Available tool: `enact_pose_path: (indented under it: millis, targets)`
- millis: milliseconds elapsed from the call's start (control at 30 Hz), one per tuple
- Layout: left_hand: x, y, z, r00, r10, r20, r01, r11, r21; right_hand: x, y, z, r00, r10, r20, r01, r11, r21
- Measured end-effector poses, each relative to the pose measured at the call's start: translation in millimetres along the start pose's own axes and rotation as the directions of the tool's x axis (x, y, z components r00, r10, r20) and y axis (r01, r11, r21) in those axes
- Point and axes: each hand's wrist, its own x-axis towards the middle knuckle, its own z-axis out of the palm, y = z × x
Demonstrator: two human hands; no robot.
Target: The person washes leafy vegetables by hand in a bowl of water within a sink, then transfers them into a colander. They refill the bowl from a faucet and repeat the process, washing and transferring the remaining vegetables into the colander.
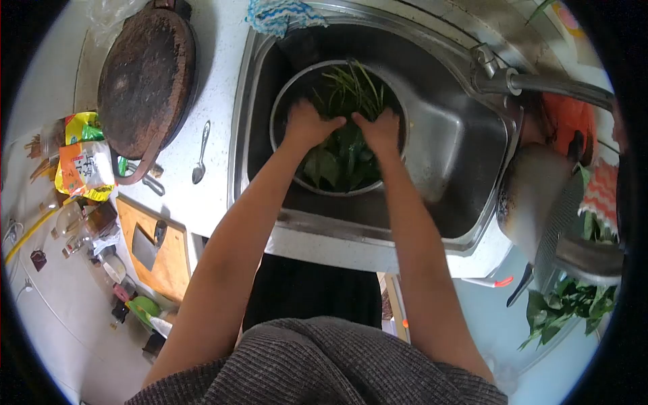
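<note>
A round metal basin [273,128] stands in the left part of the sink, full of dark leafy greens [337,164] with long stems [358,84] towards the far side. Both hands are down in it. My left hand [312,125] grips greens on the left, thumb pointing inward, its fingertips hidden and slightly blurred. Opposite, my right hand [379,129] is closed around greens on the right, its thumb turned towards the left one. The thumbs are a small gap apart, and the lower fingers sink out of sight among the leaves.
The steel sink [439,135] has a faucet [499,77] at its right. A blue-striped cloth [280,17] hangs on its back rim. Left on the counter are a round dark pan [145,84], a spoon [201,152] and a cleaver [145,246] on a cutting board [174,263].
</note>
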Motion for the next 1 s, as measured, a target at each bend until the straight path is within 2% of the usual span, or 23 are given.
enact_pose_path:
  millis: [33,100,133,200,233,267,333,433,467,500,533,567,600,667,700,767,800,867,933,1000]
  targets:
    - [9,-6,15,0.993,-0.096,0.064,0.098,0.995,-0.016,-1,-8,9,0.989,0.132,-0.07,-0.126,0.989,0.082]
    - [12,6,19,0.987,-0.159,0.026,0.161,0.982,-0.097,1,-20,24,0.902,0.397,-0.171,-0.344,0.899,0.269]
    - [16,10,20,0.981,-0.192,0.007,0.191,0.972,-0.138,11,-19,32,0.929,0.367,-0.048,-0.337,0.893,0.299]
    - [38,-21,61,0.948,-0.286,0.14,0.313,0.917,-0.246,17,-7,51,0.929,0.301,0.216,-0.36,0.868,0.342]
    - [44,-34,77,0.922,-0.324,0.211,0.376,0.88,-0.292,22,2,51,0.923,0.247,0.295,-0.35,0.857,0.379]
    - [38,-31,68,0.923,-0.328,0.2,0.364,0.913,-0.184,29,16,46,0.909,0.187,0.372,-0.343,0.844,0.413]
    - [24,-17,36,0.929,-0.33,0.165,0.328,0.944,0.04,34,26,44,0.885,0.342,0.317,-0.451,0.801,0.394]
    - [21,-30,71,0.998,-0.053,-0.045,0.059,0.989,0.138,3,5,62,0.975,0.218,0.051,-0.223,0.926,0.306]
    - [21,-23,55,0.984,-0.073,0.164,0.055,0.992,0.111,8,15,51,0.946,0.063,0.319,-0.14,0.965,0.222]
    - [18,-6,19,0.924,-0.089,0.373,0.063,0.995,0.082,7,25,37,0.933,0.031,0.358,-0.094,0.982,0.162]
    - [20,9,-14,0.826,-0.089,0.557,0.071,0.996,0.054,11,31,19,0.921,-0.007,0.39,-0.038,0.994,0.106]
    - [26,18,-41,0.789,-0.095,0.607,0.133,0.991,-0.019,19,29,5,0.909,-0.046,0.415,0.026,0.998,0.056]
    - [27,23,-62,0.741,-0.095,0.665,0.203,0.975,-0.087,10,25,-5,0.972,-0.017,0.234,-0.016,0.99,0.137]
    - [30,13,-60,0.771,-0.204,0.604,0.374,0.912,-0.168,11,20,4,0.971,0.131,0.201,-0.168,0.968,0.184]
    - [35,-3,-36,0.787,-0.233,0.571,0.41,0.89,-0.201,14,14,10,0.963,0.196,0.184,-0.233,0.949,0.213]
    - [50,-28,6,0.819,-0.291,0.495,0.465,0.842,-0.273,25,19,40,0.902,0.318,0.29,-0.429,0.728,0.534]
    - [37,-5,3,0.819,-0.281,0.5,0.509,0.757,-0.409,26,12,45,0.861,0.357,0.361,-0.507,0.559,0.656]
    - [34,11,8,0.703,-0.34,0.624,0.678,0.584,-0.446,25,-10,38,0.765,0.313,0.563,-0.644,0.339,0.686]
    - [20,20,8,0.703,-0.287,0.65,0.671,0.57,-0.474,11,-15,38,0.809,0.206,0.551,-0.586,0.367,0.723]
    - [4,28,-5,0.826,-0.108,0.554,0.445,0.727,-0.523,-3,-14,42,0.949,-0.001,0.315,-0.253,0.593,0.765]
